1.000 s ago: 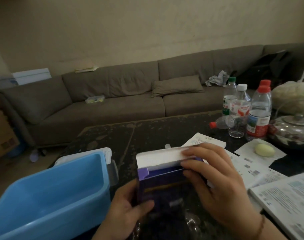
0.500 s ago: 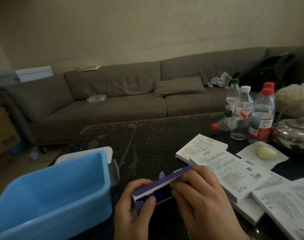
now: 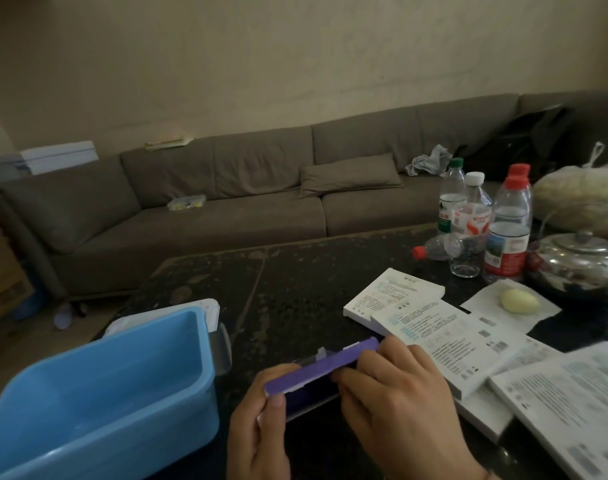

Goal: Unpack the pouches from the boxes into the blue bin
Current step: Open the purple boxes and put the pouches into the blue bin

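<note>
While both hands gripped the purple box (image 3: pixel 321 370) just right of the blue bin (image 3: pixel 98 396), the left hand (image 3: pixel 261 431) pinched its near end and the right hand (image 3: pixel 399 403) curled its fingers over the far side. Print on the white boxes (image 3: pixel 430 337) right of the purple box was too blurred to read, and bottles (image 3: pixel 482 223) stood well beyond them.

A: Dim room, soft flat light, no hard shadows; the wall (image 3: pixel 295 57) is brightest.
B: Only 1 glare spot, on the steel pot (image 3: pixel 579 258). Papers (image 3: pixel 572 403) at the table's right edge look smeared, perhaps motion blur. Sofa (image 3: pixel 226 209) lines bow from wide-angle distortion.
</note>
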Demonstrator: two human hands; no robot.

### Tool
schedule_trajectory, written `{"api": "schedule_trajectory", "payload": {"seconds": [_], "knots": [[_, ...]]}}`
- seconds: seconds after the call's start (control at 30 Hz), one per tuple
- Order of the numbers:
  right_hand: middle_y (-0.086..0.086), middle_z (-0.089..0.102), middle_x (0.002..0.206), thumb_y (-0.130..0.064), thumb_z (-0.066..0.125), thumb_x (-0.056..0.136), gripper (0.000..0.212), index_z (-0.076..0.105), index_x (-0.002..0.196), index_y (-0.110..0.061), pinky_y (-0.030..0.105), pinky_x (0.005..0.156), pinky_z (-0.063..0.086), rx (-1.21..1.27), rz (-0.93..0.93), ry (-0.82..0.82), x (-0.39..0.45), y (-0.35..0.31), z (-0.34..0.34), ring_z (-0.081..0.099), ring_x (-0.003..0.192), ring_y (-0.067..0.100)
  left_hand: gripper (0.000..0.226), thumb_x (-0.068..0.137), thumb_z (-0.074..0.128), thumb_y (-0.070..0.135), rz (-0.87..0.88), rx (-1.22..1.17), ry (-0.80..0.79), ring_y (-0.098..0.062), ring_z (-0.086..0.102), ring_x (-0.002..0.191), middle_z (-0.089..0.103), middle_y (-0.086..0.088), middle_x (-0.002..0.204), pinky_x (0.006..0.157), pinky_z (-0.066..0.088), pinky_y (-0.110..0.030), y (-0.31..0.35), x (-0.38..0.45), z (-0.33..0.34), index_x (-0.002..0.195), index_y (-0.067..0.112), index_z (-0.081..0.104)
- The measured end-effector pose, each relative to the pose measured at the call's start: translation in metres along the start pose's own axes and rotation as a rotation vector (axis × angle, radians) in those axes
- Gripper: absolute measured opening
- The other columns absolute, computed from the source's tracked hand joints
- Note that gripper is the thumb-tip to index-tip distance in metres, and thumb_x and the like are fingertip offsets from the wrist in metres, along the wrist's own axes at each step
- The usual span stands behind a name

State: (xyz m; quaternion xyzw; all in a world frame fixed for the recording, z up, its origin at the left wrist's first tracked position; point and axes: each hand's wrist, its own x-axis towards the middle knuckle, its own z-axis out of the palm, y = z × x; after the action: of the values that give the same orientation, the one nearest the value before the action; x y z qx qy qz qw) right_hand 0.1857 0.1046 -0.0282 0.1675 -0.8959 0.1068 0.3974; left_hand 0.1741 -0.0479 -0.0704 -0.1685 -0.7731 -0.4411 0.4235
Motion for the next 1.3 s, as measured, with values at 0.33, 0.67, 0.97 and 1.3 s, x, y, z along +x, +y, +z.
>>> {"api": "schedule_trajectory", "payload": {"seconds": [0.33,0.67,0.97,1.3], "knots": [[-0.012,0.064,0.092,-0.032,0.062,0.088,0.010,0.072,0.089,-0.031,0.024,0.072,0.043,0.166,-0.074,0.126,-0.010,0.014,-0.006,0.056,0.085,0.012,0.036,0.092,0.052,-0.004,-0.871,-0.625,-0.015,0.008,0.065,0.061,0.068,-0.003,0.069,0.055,0.047,-0.007,0.010,0.028,-0.023,0.066,0.010,0.071],[-0.006,0.049,0.111,-0.034,0.059,0.084,0.012,0.071,0.088,-0.032,0.025,0.072,0.043,0.083,-0.095,0.045,-0.012,0.009,-0.001,0.050,0.096,0.013,0.025,0.092,0.055,0.002,-0.931,-0.589,0.095,-0.016,0.058,0.094,0.062,-0.016,0.109,0.084,0.043,-0.032,-0.004,0.012,-0.022,0.077,0.018,0.069],[-0.002,0.053,0.111,-0.031,0.061,0.078,0.020,0.072,0.095,-0.032,0.033,0.067,0.051,-0.101,-0.128,-0.089,-0.010,0.006,-0.005,0.054,0.094,0.021,0.021,0.068,0.071,0.023,-0.763,-0.677,-0.176,-0.021,0.067,0.101,0.074,-0.011,0.105,0.087,0.043,-0.034,-0.007,0.011,-0.027,0.087,0.020,0.080],[-0.003,0.051,0.097,-0.035,0.079,0.059,0.034,0.071,0.092,-0.034,0.030,0.061,0.048,-0.114,-0.069,-0.264,-0.013,0.012,-0.005,0.050,0.085,0.019,0.045,0.074,0.062,0.048,-0.455,-0.522,-0.311,-0.021,0.069,0.103,0.076,-0.008,0.102,0.085,0.053,-0.023,-0.001,0.007,-0.018,0.095,0.013,0.080]]}}
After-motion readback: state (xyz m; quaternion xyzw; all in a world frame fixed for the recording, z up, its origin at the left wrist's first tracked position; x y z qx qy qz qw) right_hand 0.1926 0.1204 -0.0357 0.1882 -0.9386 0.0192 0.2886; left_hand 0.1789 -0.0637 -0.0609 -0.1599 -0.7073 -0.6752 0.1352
